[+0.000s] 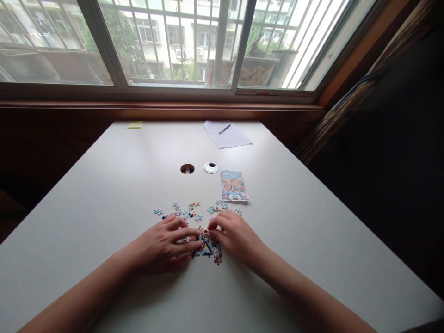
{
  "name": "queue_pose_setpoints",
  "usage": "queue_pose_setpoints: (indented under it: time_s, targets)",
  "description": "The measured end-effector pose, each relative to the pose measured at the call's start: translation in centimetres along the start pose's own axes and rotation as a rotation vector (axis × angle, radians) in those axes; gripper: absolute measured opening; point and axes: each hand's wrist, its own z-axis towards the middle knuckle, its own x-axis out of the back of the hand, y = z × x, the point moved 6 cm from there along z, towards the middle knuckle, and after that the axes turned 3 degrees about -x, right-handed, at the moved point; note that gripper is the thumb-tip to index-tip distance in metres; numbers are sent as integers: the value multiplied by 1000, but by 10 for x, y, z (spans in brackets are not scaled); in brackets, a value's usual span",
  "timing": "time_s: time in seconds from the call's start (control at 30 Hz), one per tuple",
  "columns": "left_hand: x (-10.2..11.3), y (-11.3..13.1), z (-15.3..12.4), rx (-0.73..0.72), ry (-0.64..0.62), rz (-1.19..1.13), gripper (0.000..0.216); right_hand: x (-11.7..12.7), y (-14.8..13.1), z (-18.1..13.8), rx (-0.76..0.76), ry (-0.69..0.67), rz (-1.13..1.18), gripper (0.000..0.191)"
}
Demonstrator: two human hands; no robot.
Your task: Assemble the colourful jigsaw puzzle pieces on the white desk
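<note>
A partly joined jigsaw puzzle [208, 249] lies flat on the white table between my hands. My left hand [166, 241] rests on its left side, fingers apart and stretched over the joined pieces. At the puzzle's upper right edge, my right hand [236, 231] has thumb and forefinger pinched on a small dark puzzle piece [206, 231], partly hidden by the fingertips. Loose puzzle pieces [192, 214] lie scattered just beyond both hands, some partly covered by them. Behind the right hand is a printed picture sheet [234, 186] with colourful figures.
The white table [104, 185] has a round cable hole [187, 169], with its silver cover [211, 167] alongside. Farther back lie papers [229, 135] with a pen [225, 129] on top, and yellow sticky notes [135, 125]. A barred window [173, 41] stands beyond the table.
</note>
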Motion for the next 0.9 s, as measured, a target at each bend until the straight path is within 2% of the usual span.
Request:
queue_pose_setpoints:
  time_s: [0.1,0.2,0.43,0.53,0.73,0.9]
  targets:
    - [1,0,-1,-2,23,-13,43,11,3,-1,13,67,34,8]
    - [6,-3,-4,13,122,-44,40,23,8,-2,10,134,79,7]
    - [32,-26,-21,198,553,-90,33,36,22,-2,-61,213,116,8]
    - [39,-36,-29,296,687,-89,29,38,28,-3,-91,238,121,9]
    - [43,-49,-40,483,781,-137,15,43,36,-3,-134,307,156,18]
    - [42,-56,-48,585,861,-194,15,43,42,-4,-157,349,166,18]
